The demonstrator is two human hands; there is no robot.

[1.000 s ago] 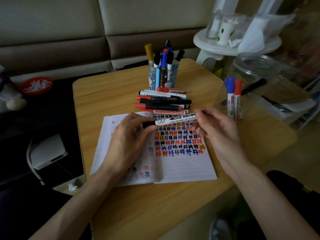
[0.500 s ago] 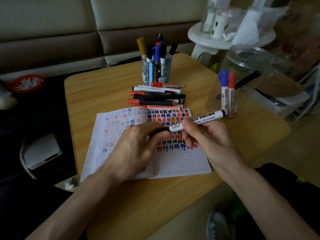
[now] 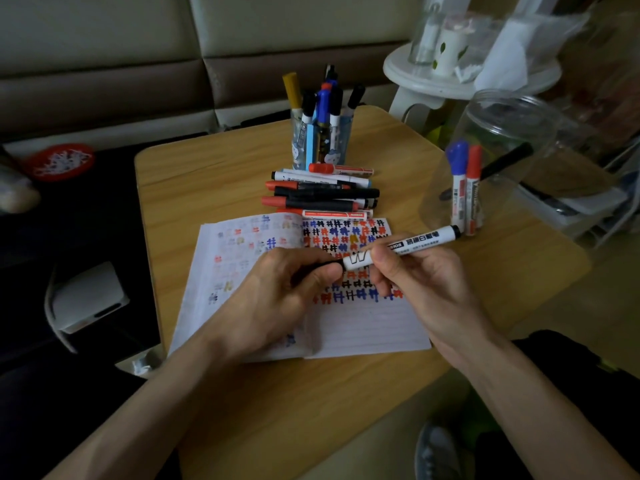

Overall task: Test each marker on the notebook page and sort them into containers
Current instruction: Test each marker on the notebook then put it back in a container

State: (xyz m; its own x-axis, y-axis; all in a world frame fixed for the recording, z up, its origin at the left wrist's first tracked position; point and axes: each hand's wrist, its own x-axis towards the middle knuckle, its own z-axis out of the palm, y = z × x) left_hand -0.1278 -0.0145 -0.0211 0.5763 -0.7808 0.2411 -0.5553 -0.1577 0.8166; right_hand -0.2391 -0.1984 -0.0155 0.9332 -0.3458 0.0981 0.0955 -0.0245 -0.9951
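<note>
An open notebook [image 3: 363,323] lies on the wooden table [image 3: 207,188], its right page covered with red, blue and black marks. Both hands hold one white marker [image 3: 412,245] with a black cap above the page. My left hand [image 3: 277,299] pinches the black cap end; my right hand [image 3: 415,282] grips the white barrel. A pile of loose markers [image 3: 322,195] lies just beyond the notebook. Behind the pile, a blue cup [image 3: 320,147] holds several upright markers. A clear plastic jar [image 3: 491,161] at the right holds a blue, a red and a black marker.
A white round side table [image 3: 450,81] with bottles and tissue stands at the back right. A sofa [image 3: 173,46] runs behind the table. A white box [image 3: 86,296] and a red dish [image 3: 59,162] sit at the left on a dark surface.
Both hands have carried the marker down toward me, over the marked page. Its far end has tilted up to the right. My right hand has slid along the barrel toward the cap end.
</note>
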